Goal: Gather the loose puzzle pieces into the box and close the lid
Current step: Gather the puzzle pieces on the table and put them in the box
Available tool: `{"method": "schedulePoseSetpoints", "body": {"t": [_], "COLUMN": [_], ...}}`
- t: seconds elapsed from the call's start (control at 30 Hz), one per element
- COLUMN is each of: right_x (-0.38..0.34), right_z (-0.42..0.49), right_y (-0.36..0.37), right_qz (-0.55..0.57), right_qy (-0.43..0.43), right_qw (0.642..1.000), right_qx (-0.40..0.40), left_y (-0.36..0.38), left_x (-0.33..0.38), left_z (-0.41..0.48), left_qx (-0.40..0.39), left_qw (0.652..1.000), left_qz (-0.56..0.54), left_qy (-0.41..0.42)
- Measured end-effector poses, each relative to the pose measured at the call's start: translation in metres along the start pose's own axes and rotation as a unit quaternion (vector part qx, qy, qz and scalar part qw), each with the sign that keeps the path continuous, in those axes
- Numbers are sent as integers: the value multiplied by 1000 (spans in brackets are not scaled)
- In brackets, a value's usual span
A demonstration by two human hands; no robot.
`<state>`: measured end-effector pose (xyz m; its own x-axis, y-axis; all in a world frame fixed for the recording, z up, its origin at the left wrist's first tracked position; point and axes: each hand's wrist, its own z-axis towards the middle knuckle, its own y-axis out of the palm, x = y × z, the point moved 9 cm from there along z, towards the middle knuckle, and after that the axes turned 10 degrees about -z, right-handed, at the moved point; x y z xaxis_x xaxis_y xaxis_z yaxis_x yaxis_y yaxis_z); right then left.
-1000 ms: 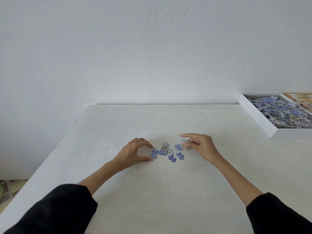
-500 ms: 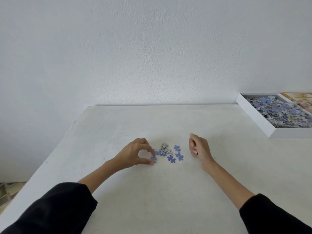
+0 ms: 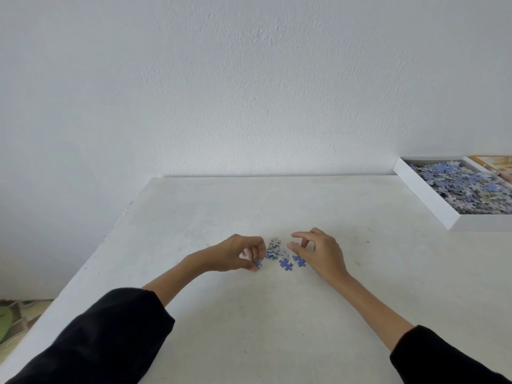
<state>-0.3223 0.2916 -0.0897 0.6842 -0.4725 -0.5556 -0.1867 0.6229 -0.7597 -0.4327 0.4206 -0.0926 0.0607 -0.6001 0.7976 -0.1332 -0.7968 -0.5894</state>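
A small pile of loose puzzle pieces, blue and grey, lies mid-table between my hands. My left hand pinches a blue piece at the pile's left edge, low on the table. My right hand is at the pile's right edge, thumb and forefinger stretched toward it and a little apart, the other fingers curled in; the piece it took earlier is hidden inside them. Two blue pieces lie just below its thumb. The open white box, heaped with pieces, stands at the back right.
The white table meets a white wall at the back; its left edge drops to a patterned floor. A printed sheet or lid lies behind the box at the frame's right edge.
My right hand picked a piece off the pile, closed into a fist, then reached back to the pile with thumb and forefinger out. My left hand closed on a blue piece.
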Motion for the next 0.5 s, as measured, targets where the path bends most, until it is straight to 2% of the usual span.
{"method": "schedulePoseSetpoints", "body": {"t": [0.1,0.2,0.37,0.43,0.5], "right_x": [1,1,5,4,5], "right_z": [-1,-2,-2,0,1], "right_y": [3,5,7,6,6], "right_qz": [-9,-29,-26,-25,-13], "right_qy": [6,7,12,17,25], "right_qw": [1000,999,999,999,999], "right_qx": [-20,-27,-26,-26,-33], "left_y": [-12,-26,-27,-27,-27], "left_x": [-1,-14,-33,-33,-30], "left_z": [-2,-7,-11,-10,-10], "left_qx": [75,169,200,202,209], "left_qw": [995,972,931,930,951], "left_qz": [-63,-162,-289,-287,-207], "left_qy": [2,-29,-101,-108,-98]}}
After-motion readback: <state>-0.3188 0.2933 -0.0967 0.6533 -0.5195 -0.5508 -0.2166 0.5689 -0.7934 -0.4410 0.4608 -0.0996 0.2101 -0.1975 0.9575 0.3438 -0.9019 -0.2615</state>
